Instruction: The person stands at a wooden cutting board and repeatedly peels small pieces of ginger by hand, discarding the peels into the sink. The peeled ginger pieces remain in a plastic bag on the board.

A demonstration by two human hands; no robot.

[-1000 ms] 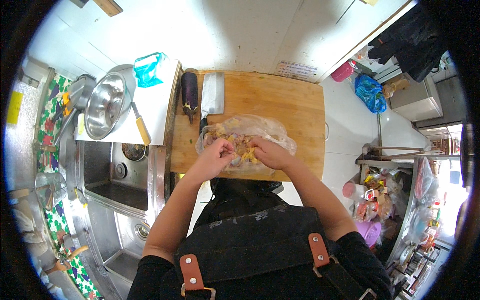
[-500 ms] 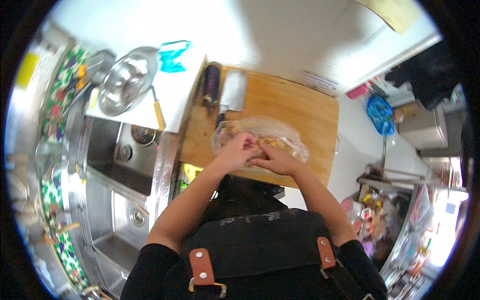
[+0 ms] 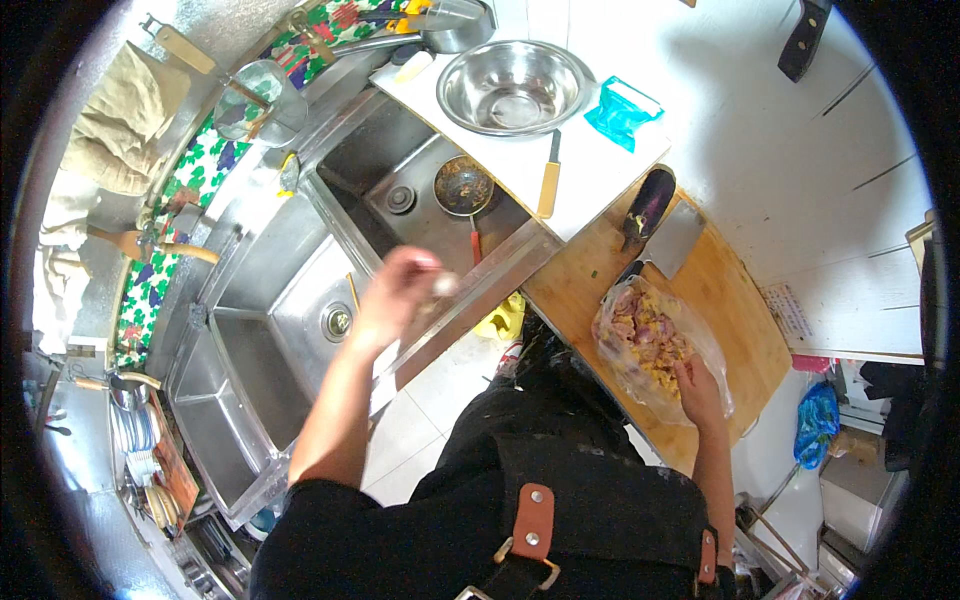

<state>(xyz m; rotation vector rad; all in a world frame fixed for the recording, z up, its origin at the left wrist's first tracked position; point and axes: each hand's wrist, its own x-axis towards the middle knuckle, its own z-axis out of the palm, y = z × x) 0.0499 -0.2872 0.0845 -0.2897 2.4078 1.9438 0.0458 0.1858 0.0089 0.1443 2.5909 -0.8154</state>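
A clear plastic bag [image 3: 712, 345] of raw, yellowish-pink meat pieces [image 3: 648, 335] lies opened on the wooden cutting board [image 3: 765, 340]. My right hand [image 3: 700, 390] is at its near right edge, fingers curled on the plastic beside the meat. Out over the sink's front edge, my left hand [image 3: 392, 295] is smeared by motion; its fingers are drawn together near a small pale thing [image 3: 444, 286] too blurred to name. A cleaver [image 3: 675, 240] lies on the board past the bag, its dark handle partly at the bag's edge. Beside the blade rests a dark purple eggplant [image 3: 651, 205].
Left of the board is a steel sink [image 3: 385, 150] with a red-handled strainer [image 3: 463, 187] in it. A white counter [image 3: 480, 150] bears a steel bowl [image 3: 512, 88], a knife with a tan handle [image 3: 549, 185] and a blue packet [image 3: 624, 115].
My left hand has left the bag and swung left over the sink's edge. My right hand remains at the bag, which now lies spread wider with the meat showing. The view has turned left.
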